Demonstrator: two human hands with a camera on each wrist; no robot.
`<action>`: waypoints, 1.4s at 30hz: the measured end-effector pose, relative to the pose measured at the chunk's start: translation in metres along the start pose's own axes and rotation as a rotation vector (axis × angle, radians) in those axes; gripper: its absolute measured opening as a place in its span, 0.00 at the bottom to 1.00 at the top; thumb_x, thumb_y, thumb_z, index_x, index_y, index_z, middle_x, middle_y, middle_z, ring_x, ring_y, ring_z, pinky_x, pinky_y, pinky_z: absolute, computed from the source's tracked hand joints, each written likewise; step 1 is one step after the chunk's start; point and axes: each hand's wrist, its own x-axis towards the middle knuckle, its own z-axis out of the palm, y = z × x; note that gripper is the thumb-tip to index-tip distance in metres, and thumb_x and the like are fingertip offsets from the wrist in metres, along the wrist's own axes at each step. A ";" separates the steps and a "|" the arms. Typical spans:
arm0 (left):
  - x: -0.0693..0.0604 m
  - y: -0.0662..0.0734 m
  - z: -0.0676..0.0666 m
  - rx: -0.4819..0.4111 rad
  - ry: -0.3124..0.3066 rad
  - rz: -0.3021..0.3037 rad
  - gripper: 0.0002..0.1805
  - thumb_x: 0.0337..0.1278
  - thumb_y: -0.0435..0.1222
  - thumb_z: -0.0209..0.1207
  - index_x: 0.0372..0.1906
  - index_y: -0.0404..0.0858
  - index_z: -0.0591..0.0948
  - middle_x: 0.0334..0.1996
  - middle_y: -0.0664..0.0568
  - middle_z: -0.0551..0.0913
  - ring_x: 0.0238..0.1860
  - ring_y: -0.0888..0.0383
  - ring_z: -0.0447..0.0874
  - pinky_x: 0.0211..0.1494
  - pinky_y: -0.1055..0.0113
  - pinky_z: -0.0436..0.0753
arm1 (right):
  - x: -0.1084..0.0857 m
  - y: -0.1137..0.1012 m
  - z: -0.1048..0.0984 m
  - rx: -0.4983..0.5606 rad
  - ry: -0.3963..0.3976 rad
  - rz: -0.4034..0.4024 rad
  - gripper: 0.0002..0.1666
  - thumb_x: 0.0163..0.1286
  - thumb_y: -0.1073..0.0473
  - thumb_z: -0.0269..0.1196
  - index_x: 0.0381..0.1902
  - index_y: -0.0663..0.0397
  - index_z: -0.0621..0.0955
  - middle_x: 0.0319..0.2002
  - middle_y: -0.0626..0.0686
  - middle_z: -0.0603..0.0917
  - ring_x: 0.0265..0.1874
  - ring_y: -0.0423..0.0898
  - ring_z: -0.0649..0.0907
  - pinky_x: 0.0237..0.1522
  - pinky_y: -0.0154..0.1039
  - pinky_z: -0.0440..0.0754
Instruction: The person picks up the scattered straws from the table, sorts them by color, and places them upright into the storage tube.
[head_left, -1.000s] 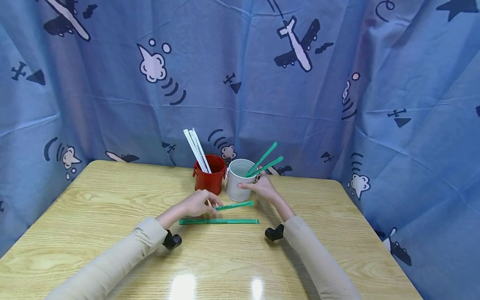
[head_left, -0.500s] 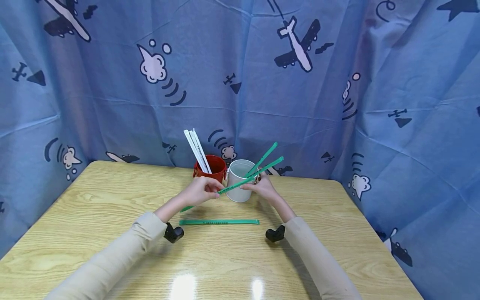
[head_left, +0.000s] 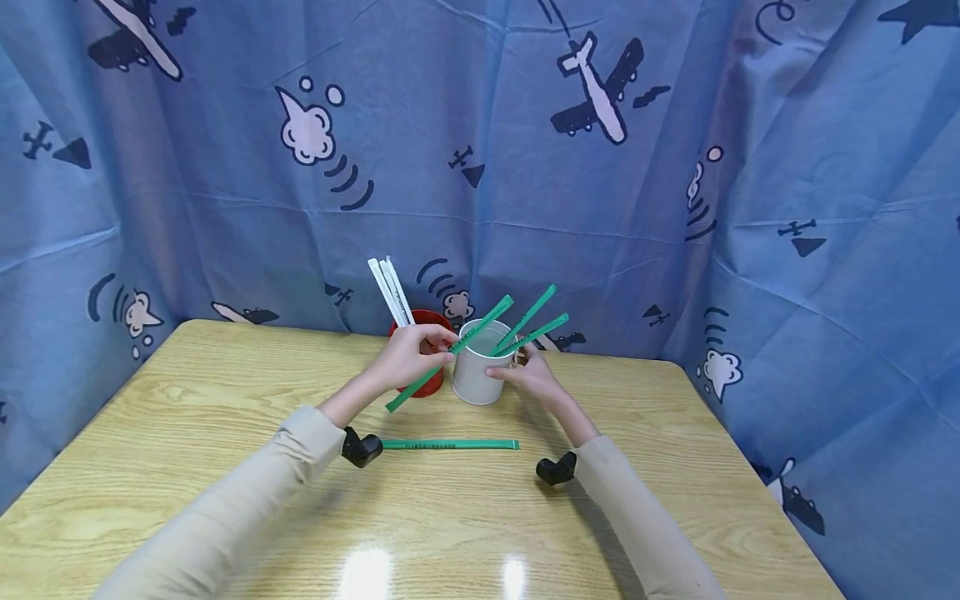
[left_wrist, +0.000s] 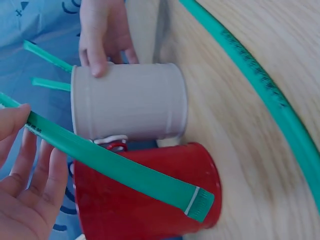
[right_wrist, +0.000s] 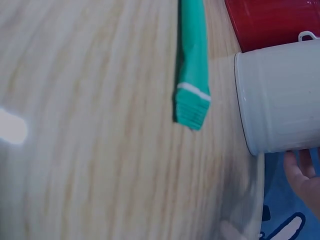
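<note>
My left hand (head_left: 412, 354) pinches a green wrapped straw (left_wrist: 125, 172) between thumb and fingers. The straw slants, its upper end beside the rim of the white bucket (head_left: 476, 377) and its lower end in front of the red bucket (head_left: 429, 386). With thumb in front and fingers at the far side, my right hand (head_left: 534, 375) holds the white bucket by its right side. Two green wrapped straws (head_left: 531, 310) lean out of that bucket to the right. Another green wrapped straw (head_left: 457, 444) lies on the table, its left end hidden behind the left wrist camera.
White wrapped straws (head_left: 395, 292) stand in the red bucket, which my left hand partly covers. Both buckets are side by side near the back of the wooden table (head_left: 247, 400). A blue patterned curtain (head_left: 420, 167) hangs behind.
My left hand has lifted the green wrapped straw off the table and moved it up and away, tilting it steeper towards the white bucket. My right hand stays on the bucket.
</note>
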 end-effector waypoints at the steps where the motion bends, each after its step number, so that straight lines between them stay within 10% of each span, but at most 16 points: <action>1: 0.002 0.002 0.000 -0.001 0.006 -0.001 0.14 0.55 0.31 0.63 0.48 0.35 0.83 0.35 0.44 0.85 0.32 0.56 0.81 0.36 0.72 0.79 | 0.000 0.000 0.000 0.000 0.001 0.001 0.45 0.55 0.55 0.72 0.67 0.51 0.64 0.66 0.58 0.68 0.67 0.58 0.67 0.68 0.59 0.64; 42: 0.066 0.056 0.017 -0.090 0.335 0.029 0.16 0.62 0.36 0.61 0.54 0.40 0.81 0.41 0.44 0.86 0.37 0.49 0.85 0.39 0.61 0.84 | -0.003 0.000 0.000 0.029 -0.039 -0.040 0.41 0.58 0.58 0.70 0.66 0.51 0.65 0.65 0.58 0.67 0.64 0.57 0.69 0.65 0.57 0.67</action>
